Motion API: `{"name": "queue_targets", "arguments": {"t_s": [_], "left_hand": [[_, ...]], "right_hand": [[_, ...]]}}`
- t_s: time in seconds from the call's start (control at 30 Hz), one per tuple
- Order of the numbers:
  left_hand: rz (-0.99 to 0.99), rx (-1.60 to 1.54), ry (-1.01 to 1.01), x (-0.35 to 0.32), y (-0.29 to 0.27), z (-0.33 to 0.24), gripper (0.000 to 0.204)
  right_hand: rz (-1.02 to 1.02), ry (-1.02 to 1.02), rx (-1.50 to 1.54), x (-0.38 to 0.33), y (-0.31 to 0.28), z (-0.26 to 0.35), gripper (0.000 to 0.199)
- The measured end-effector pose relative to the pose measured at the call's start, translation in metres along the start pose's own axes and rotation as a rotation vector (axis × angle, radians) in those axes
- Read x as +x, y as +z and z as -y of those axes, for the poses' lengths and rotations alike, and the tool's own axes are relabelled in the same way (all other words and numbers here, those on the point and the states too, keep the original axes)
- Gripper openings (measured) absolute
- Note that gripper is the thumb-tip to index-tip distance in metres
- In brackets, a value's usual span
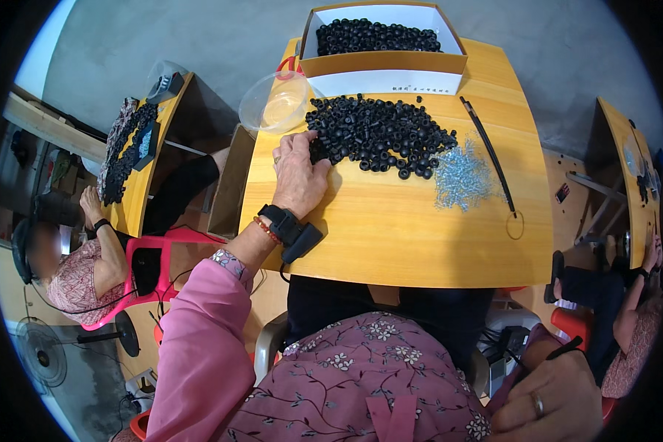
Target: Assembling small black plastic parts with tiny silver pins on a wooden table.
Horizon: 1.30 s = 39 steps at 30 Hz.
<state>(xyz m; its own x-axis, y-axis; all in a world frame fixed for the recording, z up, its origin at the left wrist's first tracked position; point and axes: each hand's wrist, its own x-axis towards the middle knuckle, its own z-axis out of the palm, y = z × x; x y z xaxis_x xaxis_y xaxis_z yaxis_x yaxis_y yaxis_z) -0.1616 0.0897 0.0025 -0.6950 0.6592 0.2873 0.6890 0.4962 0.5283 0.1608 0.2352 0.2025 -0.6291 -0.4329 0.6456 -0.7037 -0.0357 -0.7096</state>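
My left hand [300, 177] rests at the left edge of a pile of black beads [383, 132] on the wooden table. Its fingertips touch the beads, and the thumb stands apart from the fingers. Low at the right, beside my lap, my right hand [552, 405] has its fingers curled. Whatever it may hold is hidden. Small pale-blue, see-through pieces [462, 177] lie heaped against the right side of the black pile. A slim black strand [488, 156] stretches along the table's right side, with a thin loop at its near end.
At the back stands an open box [383, 62] of black beads. A clear plastic bowl [275, 103] sits at the left edge, near red-handled scissors [290, 68]. People work at a left table [162, 132] and a right table [617, 147]. A fan [43, 352] stands far left.
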Motion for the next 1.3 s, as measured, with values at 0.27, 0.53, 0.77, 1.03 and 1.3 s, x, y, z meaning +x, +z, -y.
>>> {"name": "queue_targets", "arguments": {"t_s": [0.27,0.53,0.77,1.03,1.3], "left_hand": [[0.003,-0.180,0.135,-0.022,0.009,-0.028,0.056],[0.201,-0.393,0.185,-0.028,0.006,-0.046,0.064],[0.004,-0.262,0.032,-0.012,-0.003,0.005,0.063],[0.092,-0.093,0.163,0.002,0.007,0.015,0.074],[0.134,-0.217,0.184,0.006,0.006,0.004,0.067]], "right_hand": [[-0.180,0.177,-0.193,0.013,0.013,-0.019,0.013],[-0.133,0.271,-0.267,0.009,0.013,-0.035,0.021],[-0.334,0.093,-0.255,0.011,-0.005,-0.020,0.011],[-0.250,0.112,-0.160,0.012,-0.007,-0.019,0.011],[-0.187,0.154,-0.123,0.014,-0.014,0.001,0.015]]}}
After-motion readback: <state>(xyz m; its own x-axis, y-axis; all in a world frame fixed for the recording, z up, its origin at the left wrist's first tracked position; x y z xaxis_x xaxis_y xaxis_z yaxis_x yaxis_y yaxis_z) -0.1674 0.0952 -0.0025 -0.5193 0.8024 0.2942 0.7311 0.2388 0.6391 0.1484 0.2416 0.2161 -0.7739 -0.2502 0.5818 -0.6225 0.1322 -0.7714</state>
